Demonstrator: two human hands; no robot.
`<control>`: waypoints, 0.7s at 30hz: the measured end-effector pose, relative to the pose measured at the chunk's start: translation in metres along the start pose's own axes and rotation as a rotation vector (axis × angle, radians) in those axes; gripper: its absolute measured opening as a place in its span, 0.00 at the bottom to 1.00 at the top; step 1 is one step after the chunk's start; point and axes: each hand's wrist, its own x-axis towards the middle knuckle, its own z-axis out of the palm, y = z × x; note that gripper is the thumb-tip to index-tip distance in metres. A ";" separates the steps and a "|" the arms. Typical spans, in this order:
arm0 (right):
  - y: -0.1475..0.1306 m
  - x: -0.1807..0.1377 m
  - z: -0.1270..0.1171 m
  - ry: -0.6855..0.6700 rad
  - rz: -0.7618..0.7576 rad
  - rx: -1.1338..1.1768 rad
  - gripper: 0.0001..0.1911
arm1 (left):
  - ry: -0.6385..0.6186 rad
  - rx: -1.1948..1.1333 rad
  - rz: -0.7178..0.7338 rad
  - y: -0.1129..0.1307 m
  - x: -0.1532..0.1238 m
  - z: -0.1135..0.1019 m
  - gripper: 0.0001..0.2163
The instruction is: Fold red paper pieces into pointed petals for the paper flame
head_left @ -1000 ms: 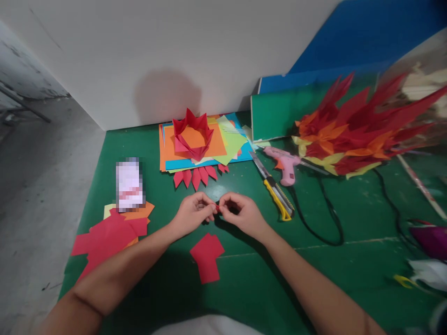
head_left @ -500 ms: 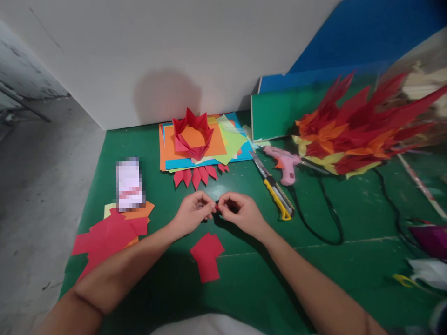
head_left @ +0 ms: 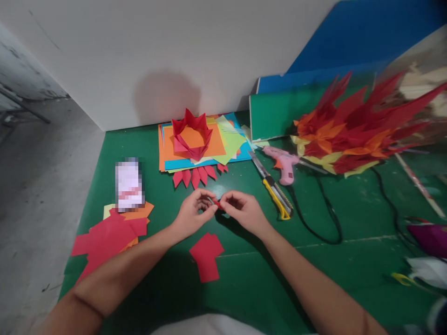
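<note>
My left hand (head_left: 193,214) and my right hand (head_left: 240,211) meet over the green table (head_left: 244,288), fingertips pinched together on a small folded red paper piece (head_left: 217,204). Most of that piece is hidden by my fingers. Just below my hands lie two red paper squares (head_left: 206,256). Beyond my hands, several folded red paper petals (head_left: 196,176) lie in a fan in front of a stack of coloured paper sheets (head_left: 223,139), on which stands a red folded paper crown (head_left: 192,134).
A yellow utility knife (head_left: 275,194) and a pink glue gun (head_left: 284,163) with a black cord lie right of my hands. A large red-orange paper flower (head_left: 352,130) is at the far right. Red paper squares (head_left: 108,235) and a blurred card (head_left: 129,184) lie left.
My hands have shifted slightly on the small red piece, the fingers working it; everything else stays put.
</note>
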 end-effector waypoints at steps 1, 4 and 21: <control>0.000 0.000 0.000 -0.001 -0.004 -0.015 0.09 | -0.003 0.029 0.035 0.000 0.000 0.000 0.10; 0.003 -0.001 -0.002 0.003 -0.032 -0.074 0.08 | 0.003 0.136 0.093 0.000 -0.001 -0.002 0.05; 0.006 0.006 -0.029 -0.112 -0.523 -0.548 0.03 | -0.160 0.969 0.559 -0.007 -0.003 -0.013 0.11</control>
